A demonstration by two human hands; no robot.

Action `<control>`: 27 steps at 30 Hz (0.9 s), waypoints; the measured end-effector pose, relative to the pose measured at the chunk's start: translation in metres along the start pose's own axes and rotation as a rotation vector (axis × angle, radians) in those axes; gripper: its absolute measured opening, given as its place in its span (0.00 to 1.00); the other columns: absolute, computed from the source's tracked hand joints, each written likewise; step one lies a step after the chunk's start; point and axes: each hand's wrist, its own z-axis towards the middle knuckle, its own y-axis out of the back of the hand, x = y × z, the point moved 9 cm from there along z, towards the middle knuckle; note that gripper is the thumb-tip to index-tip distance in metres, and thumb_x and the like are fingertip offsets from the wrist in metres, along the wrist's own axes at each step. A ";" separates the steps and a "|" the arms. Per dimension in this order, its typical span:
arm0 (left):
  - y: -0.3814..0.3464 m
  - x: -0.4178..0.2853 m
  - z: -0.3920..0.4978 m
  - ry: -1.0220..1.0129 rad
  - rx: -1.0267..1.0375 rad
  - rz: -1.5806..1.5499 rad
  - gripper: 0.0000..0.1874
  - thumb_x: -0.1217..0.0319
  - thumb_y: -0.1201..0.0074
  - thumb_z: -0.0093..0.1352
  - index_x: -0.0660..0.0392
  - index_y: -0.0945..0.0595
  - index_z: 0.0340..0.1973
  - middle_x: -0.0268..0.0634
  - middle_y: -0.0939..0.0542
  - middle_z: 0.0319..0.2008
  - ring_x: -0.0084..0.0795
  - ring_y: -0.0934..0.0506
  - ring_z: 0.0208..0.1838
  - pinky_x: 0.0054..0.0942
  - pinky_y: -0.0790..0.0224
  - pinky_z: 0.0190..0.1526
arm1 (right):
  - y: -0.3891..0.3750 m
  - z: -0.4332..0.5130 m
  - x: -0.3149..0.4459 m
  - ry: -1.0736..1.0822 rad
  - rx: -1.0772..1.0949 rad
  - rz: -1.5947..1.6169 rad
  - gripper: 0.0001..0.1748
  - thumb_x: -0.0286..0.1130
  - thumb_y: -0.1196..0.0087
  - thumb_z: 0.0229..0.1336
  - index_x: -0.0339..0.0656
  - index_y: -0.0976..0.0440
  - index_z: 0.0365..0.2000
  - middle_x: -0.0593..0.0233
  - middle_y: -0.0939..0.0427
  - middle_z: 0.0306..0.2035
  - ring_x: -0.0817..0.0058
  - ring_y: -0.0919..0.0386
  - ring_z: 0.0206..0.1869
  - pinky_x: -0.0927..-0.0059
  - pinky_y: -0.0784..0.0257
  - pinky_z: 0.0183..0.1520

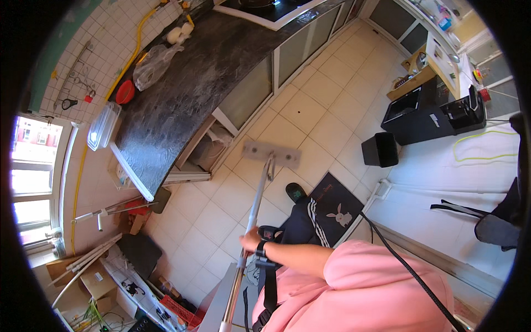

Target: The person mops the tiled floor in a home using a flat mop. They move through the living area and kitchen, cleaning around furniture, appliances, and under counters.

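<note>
My right hand (251,240), with a dark band at the wrist, is closed around the metal pole of a flat mop (258,195). The pole runs from the bottom edge up to a wide, pale rectangular mop head (286,157), which lies on the tiled floor (327,103) beside an open cabinet under the dark counter. The head looks slightly blurred. My left hand is out of view. My feet, in dark slippers (295,192), stand below the mop head, near a dark mat with a rabbit picture (327,191).
A dark countertop (186,79) with a plastic bag (155,68), a red bowl (125,92) and clear containers (103,126) runs along the upper left. A black bin (379,149) stands at right beside a black cabinet (423,116). Boxes and a red crate (180,311) fill the lower left.
</note>
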 end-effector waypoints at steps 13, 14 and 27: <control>-0.068 0.078 -0.019 0.036 0.149 0.089 0.23 0.67 0.56 0.72 0.54 0.37 0.61 0.29 0.27 0.30 0.24 0.33 0.30 0.24 0.35 0.33 | 0.137 0.059 0.030 0.148 -0.167 0.276 0.33 0.38 0.45 0.51 0.30 0.53 0.46 0.40 0.25 0.27 0.49 0.22 0.28 0.53 0.24 0.32; -0.104 0.090 -0.027 0.063 0.176 0.043 0.24 0.67 0.55 0.71 0.56 0.37 0.61 0.29 0.29 0.27 0.24 0.34 0.29 0.26 0.34 0.35 | 0.178 0.080 0.047 0.142 -0.256 0.148 0.32 0.38 0.46 0.52 0.29 0.52 0.44 0.37 0.24 0.29 0.49 0.21 0.29 0.52 0.25 0.33; -0.343 0.094 -0.143 -0.083 0.679 0.051 0.26 0.58 0.62 0.76 0.50 0.43 0.14 0.29 0.48 0.10 0.23 0.50 0.17 0.32 0.41 0.36 | 0.416 0.084 0.120 0.015 -0.146 0.400 0.25 0.52 0.61 0.64 0.34 0.39 0.31 0.54 0.27 0.17 0.62 0.27 0.13 0.57 0.25 0.19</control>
